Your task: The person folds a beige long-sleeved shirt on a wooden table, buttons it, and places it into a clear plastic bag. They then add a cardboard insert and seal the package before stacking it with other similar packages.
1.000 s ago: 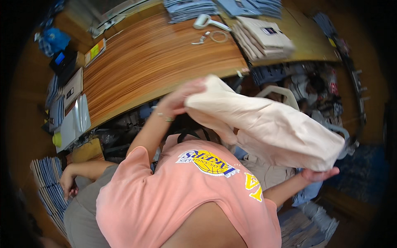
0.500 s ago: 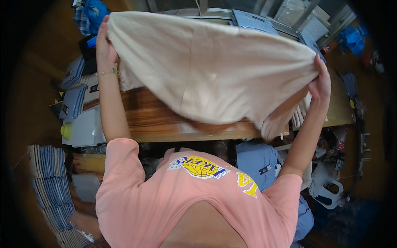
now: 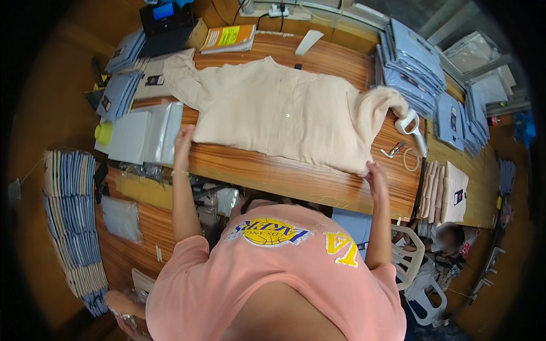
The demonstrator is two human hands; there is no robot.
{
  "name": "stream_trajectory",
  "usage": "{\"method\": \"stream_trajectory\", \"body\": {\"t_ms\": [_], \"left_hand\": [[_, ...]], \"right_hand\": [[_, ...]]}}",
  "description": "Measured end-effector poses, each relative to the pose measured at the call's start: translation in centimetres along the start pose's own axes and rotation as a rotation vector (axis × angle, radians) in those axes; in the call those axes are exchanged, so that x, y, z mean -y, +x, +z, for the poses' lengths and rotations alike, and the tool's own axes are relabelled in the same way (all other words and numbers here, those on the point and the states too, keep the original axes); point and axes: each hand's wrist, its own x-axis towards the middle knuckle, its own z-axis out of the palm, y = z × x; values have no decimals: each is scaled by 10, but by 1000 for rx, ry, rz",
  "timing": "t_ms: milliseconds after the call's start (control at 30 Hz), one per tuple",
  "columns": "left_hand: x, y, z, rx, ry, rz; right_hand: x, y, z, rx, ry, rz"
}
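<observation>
A cream long-sleeved shirt (image 3: pixel 244 108) lies spread on the wood-grain table (image 3: pixel 256 173), its small button near the middle and its hem toward me. My left hand (image 3: pixel 183 141) is closed at the left hem corner, fingertips pinching the edge. At the right hem corner, my right hand (image 3: pixel 376 179) pinches the cloth between thumb and fingers. One sleeve stretches to the far left; the other is bunched at the right, close to a white tape-gun-like tool (image 3: pixel 410 128).
Folded blue shirts (image 3: pixel 412 68) are stacked at the back right, with cream ones (image 3: pixel 446 193) at the right. Clear plastic sleeves (image 3: pixel 162 133) lie left of the shirt. Another person's hand (image 3: pixel 122 307) shows at the lower left; a person (image 3: pixel 449 238) is low behind a white chair (image 3: pixel 406 256).
The shirt has come down from being held up and stretched in the air to lying on the table. Both my hands have moved lower and nearer to me, still at its edge.
</observation>
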Motion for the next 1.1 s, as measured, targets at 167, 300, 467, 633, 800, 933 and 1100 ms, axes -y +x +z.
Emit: {"method": "stream_trajectory", "body": {"t_ms": [167, 300, 467, 633, 800, 933, 1100], "left_hand": [[52, -16, -43, 91, 529, 54], [-12, -41, -19, 67, 1118, 417], [-42, -17, 128, 532, 419, 461], [-35, 6, 224, 556, 725, 760], [-22, 25, 237, 629, 803, 641], [-27, 29, 243, 690, 753, 629], [-31, 34, 250, 705, 746, 635]], "right_hand": [[-20, -26, -30, -67, -349, -23], [15, -49, -17, -253, -1002, -490], [71, 9, 126, 11, -952, -649], [27, 86, 219, 68, -987, -895], [12, 102, 231, 40, -1048, -776], [18, 105, 232, 67, -1002, -738], [23, 110, 239, 94, -968, -646]]}}
